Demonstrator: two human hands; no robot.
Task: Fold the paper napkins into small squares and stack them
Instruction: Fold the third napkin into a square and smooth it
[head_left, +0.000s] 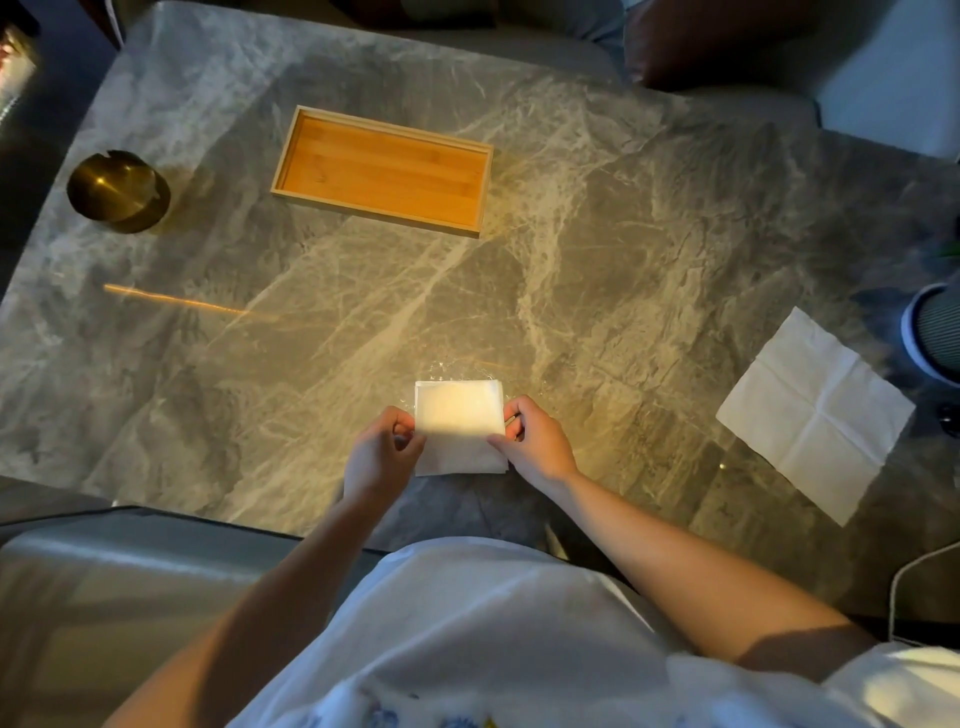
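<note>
Dim home living room, low grey marble-patterned surface (597, 270) like a coffee table, light sofa cushions (119, 571) at its near edge, brass ashtray (118, 190), bamboo tray (383, 170), warm lamplight

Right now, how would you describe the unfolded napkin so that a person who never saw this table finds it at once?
Start at the grey marble table and go to its right edge. There the unfolded napkin lies alone, white, spread flat and turned like a diamond, with cross-shaped creases. The folded napkin at the near middle is a small square instead.
</note>
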